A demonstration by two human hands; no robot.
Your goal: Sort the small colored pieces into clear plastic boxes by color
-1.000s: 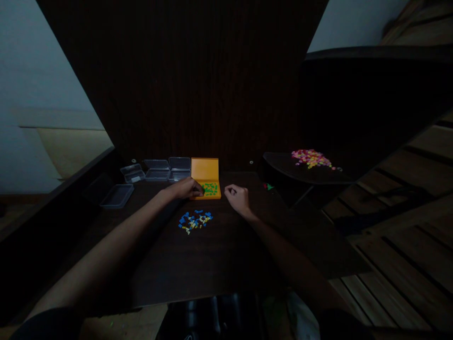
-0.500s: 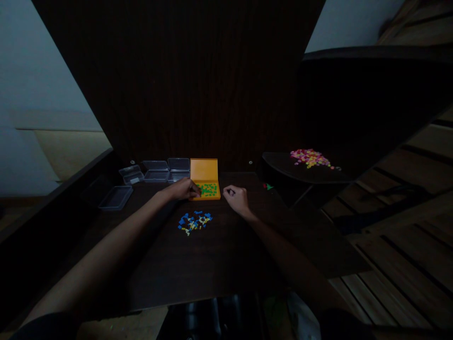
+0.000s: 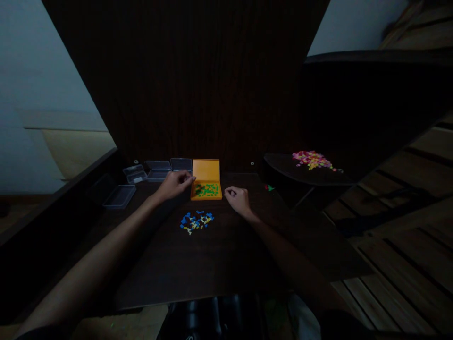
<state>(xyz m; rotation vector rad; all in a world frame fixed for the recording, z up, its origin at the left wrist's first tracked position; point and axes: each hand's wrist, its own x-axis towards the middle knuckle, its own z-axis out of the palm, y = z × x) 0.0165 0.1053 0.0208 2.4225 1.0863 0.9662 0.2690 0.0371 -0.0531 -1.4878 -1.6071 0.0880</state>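
An orange box point(image 3: 206, 198) stands with its lid raised at the back of the dark table, small green pieces point(image 3: 208, 190) spread over its floor. My left hand point(image 3: 175, 184) hovers at the box's left side, thumb and fingers drawn together; anything between the fingertips is too small to make out. On the other side, my right hand point(image 3: 239, 199) rests on the tabletop just right of the box with its fingers curled closed, hiding whatever they hold. Nearer me lies a loose pile of blue, yellow and whitish small pieces point(image 3: 196, 221).
Clear plastic cases point(image 3: 158, 174) with raised lids line the back left, and another clear case point(image 3: 120, 196) lies nearer the left edge. A small red and green item point(image 3: 269, 188) lies at right. Pink and yellow beads point(image 3: 313, 159) are heaped on a corner shelf point(image 3: 279, 166).
My left hand has lifted up and out of the orange box, baring the green pieces at its left. My right hand keeps its place and closed shape. The view has shifted slightly.
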